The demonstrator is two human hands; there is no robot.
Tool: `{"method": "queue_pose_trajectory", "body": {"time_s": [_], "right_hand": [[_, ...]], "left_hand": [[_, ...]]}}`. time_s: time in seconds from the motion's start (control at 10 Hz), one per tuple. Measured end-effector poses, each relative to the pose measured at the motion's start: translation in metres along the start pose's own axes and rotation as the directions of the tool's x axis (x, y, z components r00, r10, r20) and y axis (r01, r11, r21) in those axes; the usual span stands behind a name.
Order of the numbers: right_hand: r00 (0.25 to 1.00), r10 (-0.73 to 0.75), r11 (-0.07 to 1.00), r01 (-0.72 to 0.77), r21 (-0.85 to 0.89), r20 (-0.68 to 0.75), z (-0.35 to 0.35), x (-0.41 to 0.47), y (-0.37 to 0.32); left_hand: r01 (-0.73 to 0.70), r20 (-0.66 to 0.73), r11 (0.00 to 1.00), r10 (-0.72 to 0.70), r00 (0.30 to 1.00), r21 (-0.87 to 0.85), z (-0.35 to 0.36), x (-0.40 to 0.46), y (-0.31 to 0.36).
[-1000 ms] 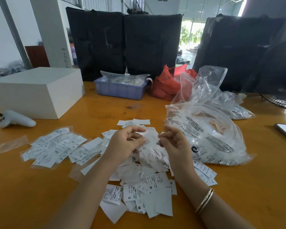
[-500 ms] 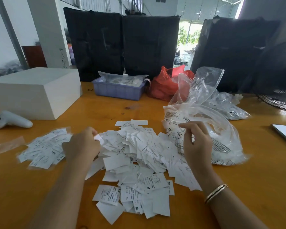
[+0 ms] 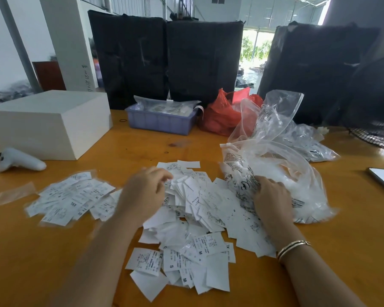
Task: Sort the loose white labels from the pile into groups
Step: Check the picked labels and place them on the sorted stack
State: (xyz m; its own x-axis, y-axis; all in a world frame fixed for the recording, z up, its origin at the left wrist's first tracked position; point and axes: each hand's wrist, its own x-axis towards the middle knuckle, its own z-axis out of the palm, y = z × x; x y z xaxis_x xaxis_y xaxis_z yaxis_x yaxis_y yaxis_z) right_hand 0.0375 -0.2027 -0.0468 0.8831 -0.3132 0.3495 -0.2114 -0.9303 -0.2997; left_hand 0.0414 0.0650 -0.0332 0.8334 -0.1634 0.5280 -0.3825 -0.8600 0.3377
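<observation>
Heaped at the middle of an orange counter [image 3: 353, 251]: pile of loose white labels [image 3: 200, 218]. On the pile's far left edge, left hand [image 3: 145, 191], fingers curled, blurred, grip unclear. On its right edge, right hand [image 3: 272, 199], fingers spread flat. Left of the pile, sorted group of labels [image 3: 71, 199].

Left hand [image 3: 145, 191] and right hand [image 3: 269, 197] rest on the label pile [image 3: 200, 220]; sorted labels [image 3: 71, 198] lie left, a clear plastic bag [image 3: 282, 171] right.
</observation>
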Motion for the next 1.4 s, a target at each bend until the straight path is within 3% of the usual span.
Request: {"method": "queue_pose_trajectory", "body": {"time_s": [0.1, 0.3, 0.5, 0.8, 0.9, 1.1, 1.3, 1.4], "right_hand": [[0.999, 0.03, 0.998, -0.028, -0.063, 0.044, 0.0021, 0.0025, 0.0007], [0.994, 0.016, 0.998, -0.008, -0.069, 0.107, 0.0047, 0.003, 0.0016], [0.997, -0.02, 0.999, 0.024, 0.048, -0.08, 0.0068, -0.0005, -0.0002], [0.994, 0.037, 0.999, -0.035, -0.022, 0.105, 0.0094, 0.0027, 0.0007], [0.997, 0.019, 1.0, -0.018, -0.012, 0.076, 0.0096, 0.0018, 0.0], [0.993, -0.028, 0.998, 0.034, 0.048, -0.115, 0.009, -0.0004, -0.0002], [0.996, 0.041, 0.997, -0.036, -0.067, 0.08, 0.0082, 0.0062, 0.0072], [0.996, 0.033, 0.999, -0.03, -0.045, 0.078, 0.0081, 0.0044, 0.0048]], "left_hand": [[-0.144, 0.169, 0.986, 0.155, 0.973, -0.079, 0.014, -0.0052, 0.0117], [-0.167, 0.15, 0.978, 0.185, 0.971, -0.124, 0.023, -0.0059, 0.0172], [-0.167, 0.134, 0.977, 0.185, 0.974, -0.132, 0.0218, -0.0074, 0.019], [-0.159, 0.14, 0.979, 0.177, 0.974, -0.131, 0.0213, -0.0076, 0.021], [-0.158, 0.141, 0.979, 0.176, 0.974, -0.129, 0.0214, -0.0075, 0.0208], [-0.165, 0.135, 0.978, 0.182, 0.974, -0.128, 0.0209, -0.0074, 0.0216], [-0.165, 0.143, 0.977, 0.184, 0.972, -0.134, 0.0213, -0.0077, 0.0213], [-0.161, 0.141, 0.979, 0.179, 0.974, -0.128, 0.0221, -0.0069, 0.021]]}}
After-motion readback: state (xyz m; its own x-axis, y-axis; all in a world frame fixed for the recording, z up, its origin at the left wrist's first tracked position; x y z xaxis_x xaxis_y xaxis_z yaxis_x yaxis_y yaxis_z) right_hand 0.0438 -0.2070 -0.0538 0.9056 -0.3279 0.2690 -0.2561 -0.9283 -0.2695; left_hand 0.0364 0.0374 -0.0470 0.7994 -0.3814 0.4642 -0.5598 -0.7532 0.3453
